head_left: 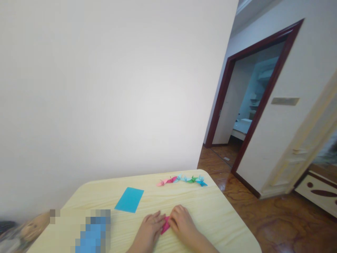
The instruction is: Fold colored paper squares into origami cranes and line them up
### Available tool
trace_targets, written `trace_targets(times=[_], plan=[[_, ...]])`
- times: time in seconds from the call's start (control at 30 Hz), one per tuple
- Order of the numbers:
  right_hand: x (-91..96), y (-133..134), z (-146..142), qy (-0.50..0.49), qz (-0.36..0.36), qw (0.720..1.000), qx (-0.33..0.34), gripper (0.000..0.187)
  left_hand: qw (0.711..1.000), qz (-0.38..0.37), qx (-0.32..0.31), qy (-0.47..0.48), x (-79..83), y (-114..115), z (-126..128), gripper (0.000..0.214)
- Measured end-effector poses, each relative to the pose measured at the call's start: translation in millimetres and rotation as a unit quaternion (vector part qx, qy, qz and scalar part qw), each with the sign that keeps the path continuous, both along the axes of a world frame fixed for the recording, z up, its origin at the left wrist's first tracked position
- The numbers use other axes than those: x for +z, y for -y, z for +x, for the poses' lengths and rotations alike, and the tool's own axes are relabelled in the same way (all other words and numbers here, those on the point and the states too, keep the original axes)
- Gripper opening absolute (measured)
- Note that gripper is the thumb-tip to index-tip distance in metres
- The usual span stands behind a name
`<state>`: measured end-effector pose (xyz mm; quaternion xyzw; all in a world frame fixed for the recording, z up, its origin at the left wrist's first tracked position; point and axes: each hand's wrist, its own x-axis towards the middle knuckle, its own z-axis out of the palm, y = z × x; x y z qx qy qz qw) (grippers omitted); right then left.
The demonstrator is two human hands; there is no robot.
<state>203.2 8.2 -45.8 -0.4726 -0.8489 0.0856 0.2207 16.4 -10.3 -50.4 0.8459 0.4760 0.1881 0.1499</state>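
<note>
A small folded piece of pink paper lies on the table between my two hands. My left hand holds its left side, with the fingertips pressed together on the paper. From the right, my right hand has its fingers curled down onto the paper's upper right edge. The fingers cover part of the paper, so its full shape is hidden. Beyond my left hand rests a flat blue paper sheet. A row of several small folded paper cranes, pink, red, light blue, green and blue, stands near the far edge.
The pale wooden table has rounded corners and stands by a white wall. A pixelated blue patch covers the table's left front. To the right are a wooden floor and a dark red door frame.
</note>
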Motion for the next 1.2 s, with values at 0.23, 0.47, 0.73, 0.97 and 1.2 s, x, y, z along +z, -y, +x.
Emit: trace_targets(times=[0.23,0.47,0.73,0.97,1.2], plan=[[-5.2,1.7,-5.2,-0.018,0.028,0.999,-0.021,0.007,1.000,0.004,0.010,0.010,-5.2,2.8,1.3,0.033],[-2.4,6.0,-3.9,-0.040,0.016,0.999,-0.031,0.006,0.998,0.067,0.002,0.001,-15.4,0.4,0.8,0.034],[-3.7,2.5,-5.8,-0.039,0.001,0.998,-0.044,0.008,0.988,0.151,0.007,0.020,-1.2,6.9,9.6,0.021],[-7.4,2.1,-6.6,-0.036,-0.001,0.998,-0.059,0.007,0.987,0.158,-0.017,0.009,1.5,9.9,4.2,0.021],[-9.9,2.9,-9.2,-0.046,0.005,0.996,-0.079,0.009,0.965,0.261,0.012,-0.023,-14.2,8.3,8.5,0.021]])
